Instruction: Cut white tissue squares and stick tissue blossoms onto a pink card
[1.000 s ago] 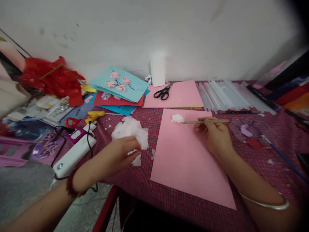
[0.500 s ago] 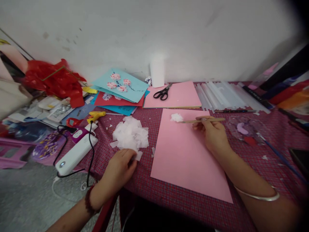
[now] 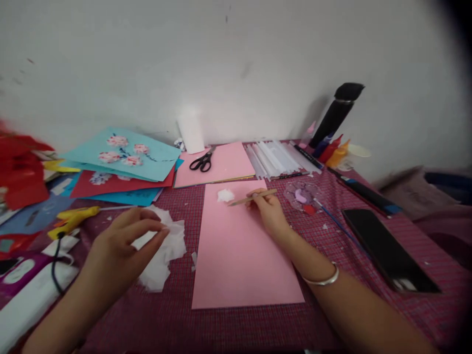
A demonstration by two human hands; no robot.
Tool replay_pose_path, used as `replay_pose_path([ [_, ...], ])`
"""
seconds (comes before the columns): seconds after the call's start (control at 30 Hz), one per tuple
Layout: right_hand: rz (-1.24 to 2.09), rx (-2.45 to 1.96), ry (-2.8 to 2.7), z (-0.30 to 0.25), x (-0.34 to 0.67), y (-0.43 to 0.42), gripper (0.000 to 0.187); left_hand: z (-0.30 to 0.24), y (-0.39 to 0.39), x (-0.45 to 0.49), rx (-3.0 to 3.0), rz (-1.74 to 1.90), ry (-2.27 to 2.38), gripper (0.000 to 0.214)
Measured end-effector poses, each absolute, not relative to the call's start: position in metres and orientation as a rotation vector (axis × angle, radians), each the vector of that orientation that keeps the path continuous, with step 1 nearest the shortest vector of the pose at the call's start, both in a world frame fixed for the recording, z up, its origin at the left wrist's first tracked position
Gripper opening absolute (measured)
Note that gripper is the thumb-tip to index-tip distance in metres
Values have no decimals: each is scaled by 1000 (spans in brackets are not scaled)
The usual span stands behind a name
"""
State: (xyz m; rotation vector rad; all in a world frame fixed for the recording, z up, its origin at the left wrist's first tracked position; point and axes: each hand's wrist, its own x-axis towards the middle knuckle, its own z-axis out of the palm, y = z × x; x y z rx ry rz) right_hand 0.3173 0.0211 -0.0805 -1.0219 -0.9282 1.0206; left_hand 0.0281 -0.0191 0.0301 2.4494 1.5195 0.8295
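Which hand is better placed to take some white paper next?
Probably the left hand: it is close by the white paper, while the right hand holds a stick over the pink sheet.

Pairs plain pink on the sheet of paper (image 3: pixel 243 255) with white on the tuft (image 3: pixel 225 195) and tissue pile (image 3: pixel 167 246), light brown on the stick (image 3: pixel 241 201). Carries a pink-and-white blossom pattern (image 3: pixel 132 161), streaked dark blue, across the light-blue card (image 3: pixel 147 169); bright yellow on the glue gun (image 3: pixel 72 219); fine red-and-blue checks over the surface (image 3: pixel 236 327).
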Motion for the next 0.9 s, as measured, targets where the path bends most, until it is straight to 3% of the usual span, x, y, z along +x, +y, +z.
replay_pose_path([
  [0.17,992,-1075,-1039,-77,315,19,17,38,37,86,2310,701,1334,18],
  [0.37,950,-1110,-1011,-80,318,23,16,-6,89,122,1757,597,1096,18],
  [0.6,962,-1142,-1042,-84,317,30,16,-50,106,110,1553,527,1063,21],
  [0.9,950,-1191,-1049,-82,318,33,18,-61,109,105,1435,637,1133,22],
])
